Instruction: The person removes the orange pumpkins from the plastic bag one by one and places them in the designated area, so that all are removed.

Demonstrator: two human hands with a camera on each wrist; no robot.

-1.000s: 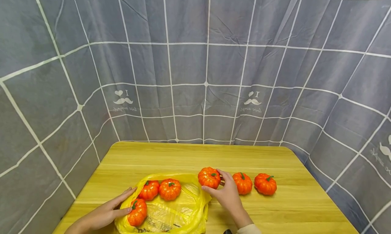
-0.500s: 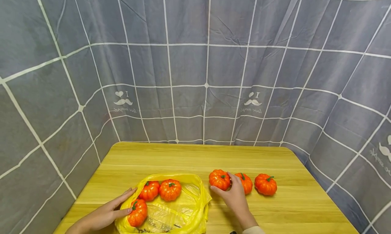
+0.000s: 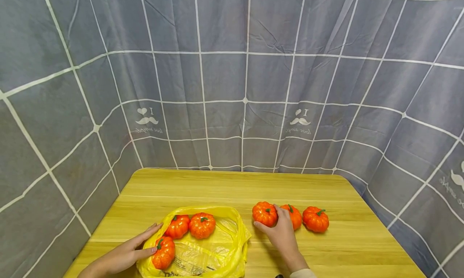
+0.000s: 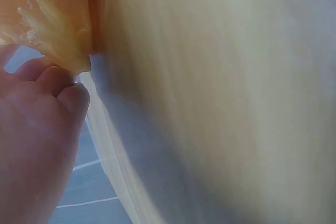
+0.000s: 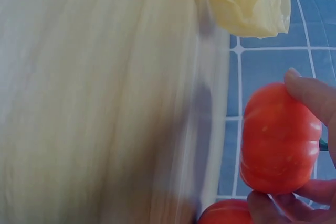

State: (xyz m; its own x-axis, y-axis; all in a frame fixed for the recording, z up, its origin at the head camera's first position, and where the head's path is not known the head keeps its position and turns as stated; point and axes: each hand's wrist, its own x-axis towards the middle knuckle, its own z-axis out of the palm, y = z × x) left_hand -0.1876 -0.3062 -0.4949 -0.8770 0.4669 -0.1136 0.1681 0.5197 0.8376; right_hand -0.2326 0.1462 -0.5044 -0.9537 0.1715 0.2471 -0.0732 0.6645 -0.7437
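My right hand (image 3: pixel 284 233) grips a small orange pumpkin (image 3: pixel 264 213) between thumb and fingers, just right of the bag. In the right wrist view, the thumb lies on one side of this pumpkin (image 5: pixel 280 139) and the fingers on the other. Behind that hand sits another pumpkin (image 3: pixel 295 218), partly covered by it. My left hand (image 3: pixel 125 252) holds the left side of an open yellow plastic bag (image 3: pixel 217 245), its thumb against a pumpkin (image 3: pixel 164 252) inside. The left wrist view has curled fingers at the bag's edge (image 4: pixel 58 35). Two more pumpkins (image 3: pixel 201 225) lie in the bag.
At the right of the row stands a further pumpkin (image 3: pixel 315 219). The wooden table (image 3: pixel 188 185) has grey checked curtains (image 3: pixel 224 80) around its back and sides. A small black object (image 3: pixel 278 276) shows at the bottom edge by the right wrist.
My right hand has moved right with its pumpkin, from the bag's rim to the pumpkins on the table. The pumpkin behind it has shifted slightly right. The left hand stays on the bag.
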